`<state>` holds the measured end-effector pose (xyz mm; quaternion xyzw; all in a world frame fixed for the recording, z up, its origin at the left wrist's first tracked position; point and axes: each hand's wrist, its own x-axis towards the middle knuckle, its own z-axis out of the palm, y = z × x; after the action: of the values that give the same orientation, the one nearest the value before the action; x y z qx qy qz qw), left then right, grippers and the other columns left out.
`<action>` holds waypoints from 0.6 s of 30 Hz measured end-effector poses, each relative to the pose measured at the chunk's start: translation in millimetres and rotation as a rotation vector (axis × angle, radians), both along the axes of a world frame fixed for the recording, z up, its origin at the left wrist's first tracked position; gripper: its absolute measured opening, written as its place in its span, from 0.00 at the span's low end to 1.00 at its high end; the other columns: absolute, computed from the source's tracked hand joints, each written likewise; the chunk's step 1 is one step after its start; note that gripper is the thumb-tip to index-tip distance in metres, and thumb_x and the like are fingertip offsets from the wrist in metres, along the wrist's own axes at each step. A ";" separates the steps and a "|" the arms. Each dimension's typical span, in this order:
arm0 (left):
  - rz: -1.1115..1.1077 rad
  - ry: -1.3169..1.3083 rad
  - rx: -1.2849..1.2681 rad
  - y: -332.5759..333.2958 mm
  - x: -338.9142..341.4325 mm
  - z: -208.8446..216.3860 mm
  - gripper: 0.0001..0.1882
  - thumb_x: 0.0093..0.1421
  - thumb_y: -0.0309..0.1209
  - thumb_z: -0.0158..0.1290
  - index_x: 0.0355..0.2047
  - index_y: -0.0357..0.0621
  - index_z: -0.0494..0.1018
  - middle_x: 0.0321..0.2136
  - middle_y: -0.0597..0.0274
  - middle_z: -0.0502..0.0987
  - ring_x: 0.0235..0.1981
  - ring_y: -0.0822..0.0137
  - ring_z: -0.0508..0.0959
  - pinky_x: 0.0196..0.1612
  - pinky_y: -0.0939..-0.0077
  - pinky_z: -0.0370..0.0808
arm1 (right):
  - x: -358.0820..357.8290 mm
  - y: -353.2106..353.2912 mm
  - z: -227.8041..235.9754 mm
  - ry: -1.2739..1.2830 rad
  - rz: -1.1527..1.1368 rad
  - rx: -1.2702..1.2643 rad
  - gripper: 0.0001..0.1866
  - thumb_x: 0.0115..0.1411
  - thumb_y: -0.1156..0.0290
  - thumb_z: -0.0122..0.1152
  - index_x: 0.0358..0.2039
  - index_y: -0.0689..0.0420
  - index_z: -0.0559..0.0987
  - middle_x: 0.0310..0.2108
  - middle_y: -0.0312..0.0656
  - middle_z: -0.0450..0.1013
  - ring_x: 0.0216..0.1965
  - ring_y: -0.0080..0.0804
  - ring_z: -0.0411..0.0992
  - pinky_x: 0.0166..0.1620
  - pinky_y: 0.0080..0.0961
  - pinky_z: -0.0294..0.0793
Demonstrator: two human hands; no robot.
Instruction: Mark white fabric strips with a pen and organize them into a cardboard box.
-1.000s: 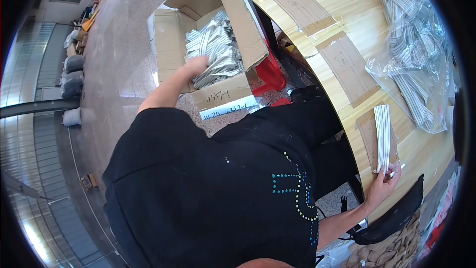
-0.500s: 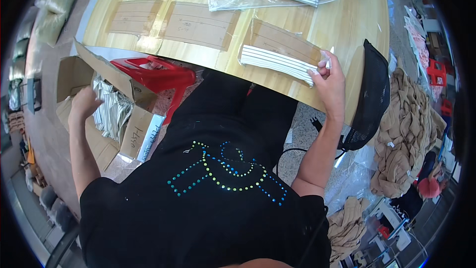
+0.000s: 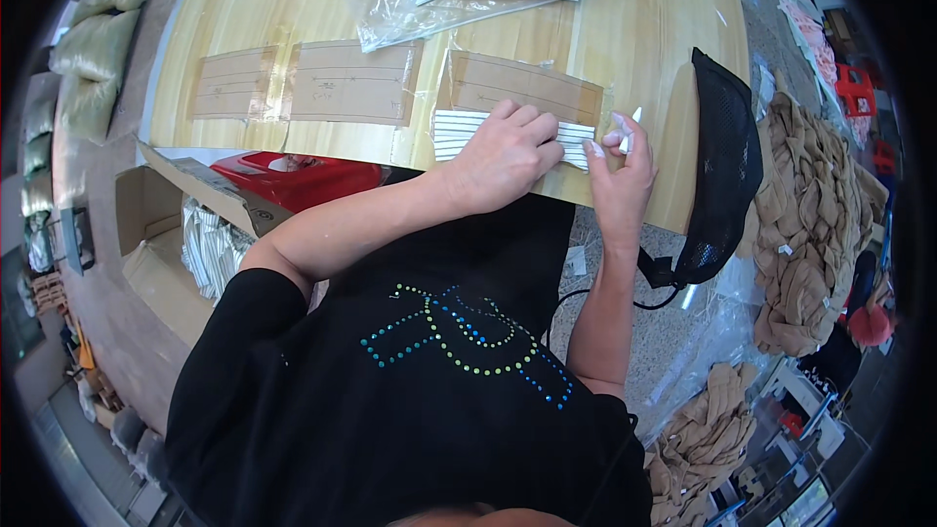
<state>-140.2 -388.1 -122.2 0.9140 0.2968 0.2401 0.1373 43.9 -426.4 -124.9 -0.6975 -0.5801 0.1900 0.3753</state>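
Observation:
A white fabric strip with dark stripes (image 3: 451,135) lies along the near edge of a brown cardboard template (image 3: 527,88) taped to the table. My left hand (image 3: 508,156) rests over the middle of this strip, its fingers curled and pressed together on the cloth, hiding part of it. At the strip's right end is my right hand (image 3: 622,181), with the thumb touching the cloth. A slim white pointed stick, like a marking pen (image 3: 636,115), is held in my right fingers; much of it is hidden.
Two more cardboard templates (image 3: 351,84) are taped to the left. Beyond lies a clear plastic bag (image 3: 390,24) with striped strips. A black mesh-covered object (image 3: 720,176) stands at the table's right edge. Below left are a cardboard box (image 3: 156,205) of striped fabric and a red stool (image 3: 293,181).
My left hand has come from above the cardboard box onto the striped strip. My right hand stays at the strip's right end with the white stick. The whole view has shifted slightly.

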 end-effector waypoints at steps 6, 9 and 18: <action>0.002 -0.018 0.051 5.8 -7.0 4.0 0.06 0.49 0.29 0.54 0.29 0.44 0.76 0.32 0.63 0.72 0.38 0.63 0.72 0.44 0.68 0.66 | -9.5 -1.7 4.1 -0.029 -0.046 0.005 0.24 0.51 0.78 0.69 0.50 0.59 0.74 0.33 0.41 0.71 0.35 0.30 0.70 0.43 0.29 0.73; 0.003 0.004 0.075 4.9 -8.6 5.3 0.08 0.48 0.29 0.53 0.29 0.43 0.76 0.34 0.63 0.73 0.40 0.63 0.72 0.47 0.68 0.66 | -10.2 -2.2 2.3 -0.047 -0.054 0.009 0.24 0.50 0.78 0.69 0.50 0.59 0.74 0.33 0.42 0.71 0.35 0.31 0.71 0.44 0.30 0.73; -0.011 0.003 0.119 0.0 -7.0 1.2 0.12 0.49 0.29 0.52 0.34 0.40 0.77 0.36 0.62 0.73 0.41 0.64 0.71 0.48 0.68 0.66 | -9.0 0.5 -0.1 0.015 -0.080 -0.004 0.22 0.53 0.79 0.66 0.49 0.61 0.74 0.31 0.40 0.72 0.34 0.28 0.70 0.41 0.28 0.73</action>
<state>-147.2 -388.1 -121.0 0.9225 0.2770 0.2553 0.0839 34.9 -425.9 -124.9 -0.7195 -0.5485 0.1812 0.3856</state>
